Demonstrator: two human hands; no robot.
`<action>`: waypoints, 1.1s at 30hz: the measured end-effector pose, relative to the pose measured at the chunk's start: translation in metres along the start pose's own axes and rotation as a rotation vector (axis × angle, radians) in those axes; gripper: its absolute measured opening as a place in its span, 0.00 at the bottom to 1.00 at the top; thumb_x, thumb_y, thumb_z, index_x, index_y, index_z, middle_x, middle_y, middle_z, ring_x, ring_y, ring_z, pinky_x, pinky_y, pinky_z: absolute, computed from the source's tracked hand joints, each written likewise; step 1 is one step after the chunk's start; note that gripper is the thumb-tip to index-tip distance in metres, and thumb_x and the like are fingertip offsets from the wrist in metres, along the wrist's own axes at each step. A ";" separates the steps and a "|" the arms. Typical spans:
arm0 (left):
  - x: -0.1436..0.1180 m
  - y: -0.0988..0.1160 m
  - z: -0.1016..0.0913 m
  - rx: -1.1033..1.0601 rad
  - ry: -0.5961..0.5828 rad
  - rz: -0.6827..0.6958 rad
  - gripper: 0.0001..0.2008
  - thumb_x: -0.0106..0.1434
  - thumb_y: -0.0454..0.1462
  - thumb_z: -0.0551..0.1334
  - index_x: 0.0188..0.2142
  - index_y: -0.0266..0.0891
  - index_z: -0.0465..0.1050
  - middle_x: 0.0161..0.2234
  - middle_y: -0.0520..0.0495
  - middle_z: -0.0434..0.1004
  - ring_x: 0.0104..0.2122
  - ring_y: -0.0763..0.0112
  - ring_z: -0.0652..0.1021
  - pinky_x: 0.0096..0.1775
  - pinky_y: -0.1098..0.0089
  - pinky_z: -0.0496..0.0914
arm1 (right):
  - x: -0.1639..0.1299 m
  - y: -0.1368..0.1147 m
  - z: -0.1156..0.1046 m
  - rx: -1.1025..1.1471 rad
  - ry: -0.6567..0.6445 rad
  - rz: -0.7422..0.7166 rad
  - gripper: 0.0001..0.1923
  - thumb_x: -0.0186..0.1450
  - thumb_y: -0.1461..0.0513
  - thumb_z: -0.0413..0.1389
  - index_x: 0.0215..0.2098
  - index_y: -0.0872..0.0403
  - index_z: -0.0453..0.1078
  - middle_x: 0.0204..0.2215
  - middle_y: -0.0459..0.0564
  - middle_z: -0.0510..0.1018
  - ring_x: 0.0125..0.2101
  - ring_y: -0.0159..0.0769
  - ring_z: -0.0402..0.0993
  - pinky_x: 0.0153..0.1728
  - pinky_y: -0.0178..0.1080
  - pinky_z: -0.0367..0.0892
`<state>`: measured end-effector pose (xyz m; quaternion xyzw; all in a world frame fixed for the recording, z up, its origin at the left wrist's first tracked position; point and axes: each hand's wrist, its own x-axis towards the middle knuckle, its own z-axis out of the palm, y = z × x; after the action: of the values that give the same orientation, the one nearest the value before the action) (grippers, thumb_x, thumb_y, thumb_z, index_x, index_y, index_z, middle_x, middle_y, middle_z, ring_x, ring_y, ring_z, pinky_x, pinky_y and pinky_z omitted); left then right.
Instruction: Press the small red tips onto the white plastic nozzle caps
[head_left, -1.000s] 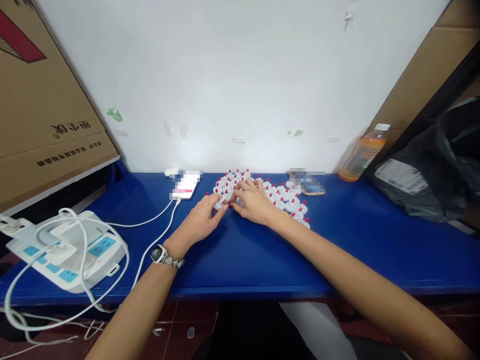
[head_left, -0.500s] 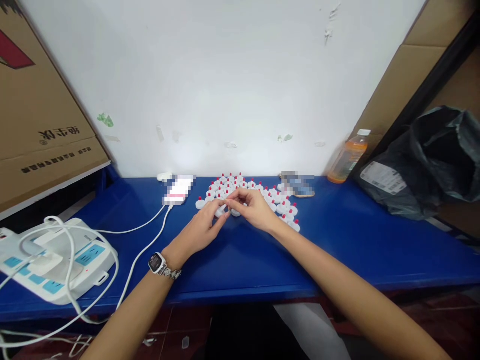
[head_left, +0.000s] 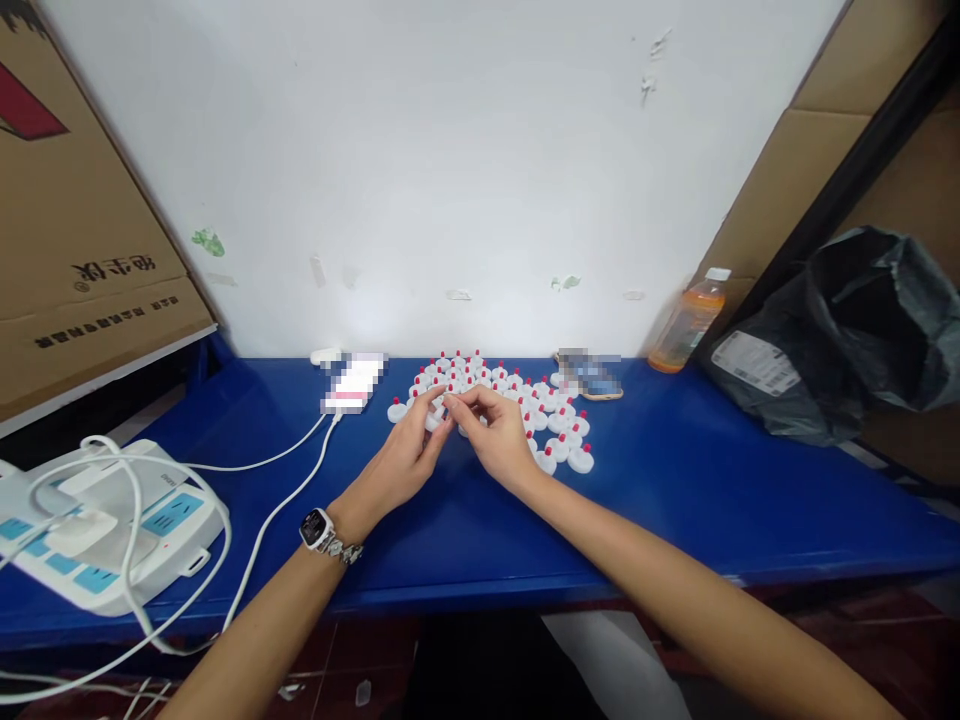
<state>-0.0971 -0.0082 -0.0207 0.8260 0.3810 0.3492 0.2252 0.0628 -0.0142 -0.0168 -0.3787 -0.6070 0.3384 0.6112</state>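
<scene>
Your left hand [head_left: 401, 462] and right hand [head_left: 496, 440] meet fingertip to fingertip at the near edge of the cluster of caps [head_left: 559, 432] on the table [head_left: 675, 490]. The power strip [head_left: 105, 520] lies far left; the bottle [head_left: 686, 325] and bag [head_left: 840, 340] stand right.

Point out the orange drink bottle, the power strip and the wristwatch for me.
orange drink bottle [head_left: 681, 334]: head view, on its orange body.
power strip [head_left: 161, 520]: head view, on its white top face.
wristwatch [head_left: 316, 527]: head view, on its dial.

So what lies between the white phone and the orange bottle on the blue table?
In the head view: the cluster of white caps with red tips, both hands' fingertips, and a second phone.
</scene>
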 end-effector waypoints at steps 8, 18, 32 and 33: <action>-0.001 0.001 0.002 -0.038 0.017 0.047 0.28 0.73 0.45 0.50 0.68 0.39 0.47 0.63 0.32 0.64 0.57 0.56 0.73 0.56 0.55 0.68 | 0.001 -0.003 0.004 -0.056 -0.024 -0.044 0.14 0.64 0.51 0.58 0.30 0.52 0.67 0.26 0.44 0.71 0.26 0.31 0.65 0.31 0.36 0.64; -0.004 -0.011 -0.013 0.229 -0.065 -0.025 0.21 0.64 0.52 0.61 0.50 0.42 0.70 0.39 0.47 0.72 0.38 0.64 0.73 0.40 0.64 0.69 | 0.024 -0.005 -0.036 -0.350 -0.063 -0.114 0.07 0.63 0.59 0.58 0.31 0.52 0.66 0.25 0.43 0.74 0.27 0.31 0.68 0.31 0.35 0.63; 0.000 -0.016 -0.010 0.250 -0.156 -0.118 0.15 0.67 0.49 0.58 0.32 0.41 0.70 0.29 0.51 0.74 0.28 0.70 0.72 0.28 0.70 0.60 | 0.024 0.001 -0.041 -0.882 -0.445 -0.182 0.05 0.63 0.68 0.57 0.32 0.54 0.73 0.27 0.44 0.79 0.32 0.34 0.73 0.48 0.43 0.55; 0.000 -0.015 -0.009 0.260 -0.156 -0.119 0.14 0.67 0.48 0.57 0.32 0.41 0.69 0.29 0.51 0.74 0.27 0.70 0.72 0.28 0.70 0.60 | 0.024 0.001 -0.041 -0.910 -0.440 -0.188 0.05 0.64 0.68 0.56 0.32 0.55 0.73 0.27 0.45 0.79 0.33 0.35 0.73 0.48 0.43 0.55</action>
<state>-0.1115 0.0020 -0.0244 0.8488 0.4525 0.2178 0.1653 0.1051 0.0050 -0.0051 -0.4700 -0.8384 0.0553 0.2703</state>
